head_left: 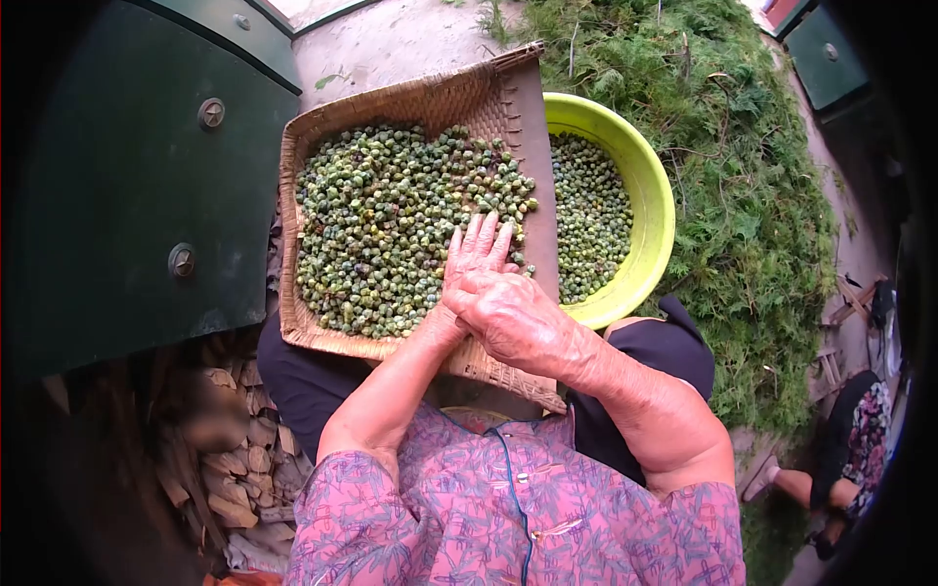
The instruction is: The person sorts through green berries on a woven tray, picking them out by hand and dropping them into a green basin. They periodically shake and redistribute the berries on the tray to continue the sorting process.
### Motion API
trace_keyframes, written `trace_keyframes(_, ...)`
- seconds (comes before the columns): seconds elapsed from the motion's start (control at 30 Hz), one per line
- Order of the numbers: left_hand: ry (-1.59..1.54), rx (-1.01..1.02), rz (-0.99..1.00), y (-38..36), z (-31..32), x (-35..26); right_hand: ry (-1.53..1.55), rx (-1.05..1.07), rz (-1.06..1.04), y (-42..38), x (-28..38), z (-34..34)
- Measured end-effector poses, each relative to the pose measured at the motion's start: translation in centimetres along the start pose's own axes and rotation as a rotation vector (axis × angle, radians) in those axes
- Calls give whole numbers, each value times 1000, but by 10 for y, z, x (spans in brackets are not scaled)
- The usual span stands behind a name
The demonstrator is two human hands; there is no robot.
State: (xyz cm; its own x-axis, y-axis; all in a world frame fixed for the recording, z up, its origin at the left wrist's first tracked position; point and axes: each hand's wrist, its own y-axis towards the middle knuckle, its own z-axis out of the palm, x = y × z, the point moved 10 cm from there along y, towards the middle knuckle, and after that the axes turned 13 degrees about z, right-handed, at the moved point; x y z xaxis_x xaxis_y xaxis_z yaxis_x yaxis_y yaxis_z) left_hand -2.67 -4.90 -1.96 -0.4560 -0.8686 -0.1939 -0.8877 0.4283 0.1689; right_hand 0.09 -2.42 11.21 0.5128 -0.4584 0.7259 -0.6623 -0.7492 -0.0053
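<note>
A woven winnowing basket [289, 244] rests across my lap, spread with small round green cones [381, 225], some of them brownish. My left hand [479, 252] lies palm down over the cones near the basket's right side, its fingers extended. Crossing over it, my right hand [508, 311] has its fingers curled around the back of my left hand and wrist. Its fingertips are partly hidden. To the right, partly under the basket's flat edge [535, 186], stands a yellow-green basin [653, 195] holding more of the same cones [591, 215].
Cut evergreen branches [733, 215] are heaped on the ground at right. Dark green metal doors [127, 195] stand close on the left, with split firewood [249, 469] below. Another person [850, 449] is partly visible at lower right.
</note>
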Motion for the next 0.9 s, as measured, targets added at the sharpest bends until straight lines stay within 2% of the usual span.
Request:
trace_keyframes(0.2, -292, -120, -11, -17, -27, -1, 28, -21, -30, -3, 1, -9)
trace_keyframes(0.27, -381, -240, -187, -24, -41, 19, 24, -36, 32, 0, -7, -18)
trace_keyframes(0.3, -264, -252, -155, -26, -31, 32, 25, -70, 21, 1, -6, -29)
trace_keyframes(0.33, -277, -289, -295, -26, -43, 45, 50, -115, 52, 2, -3, -42)
trace_keyframes(0.4, -77, -297, -339, -23, -41, 70, 24, -117, 114, 5, -12, -48)
trace_keyframes(0.53, 123, -237, -342, 2, -42, 89, 26, -167, 101, 5, -14, -54)
trace_keyframes(0.6, 189, -9, -350, 13, -24, 94, 10, -142, 123, 5, -16, -50)
trace_keyframes(0.63, 244, -42, -328, 17, -25, 94, 9, -142, 123, 6, -15, -50)
trace_keyframes(0.77, 144, -38, -372, 13, -26, 85, 27, -130, 99, 7, -13, -46)
trace_keyframes(0.9, 55, -234, -245, -5, -41, 62, 63, -152, 63, 8, -7, -53)
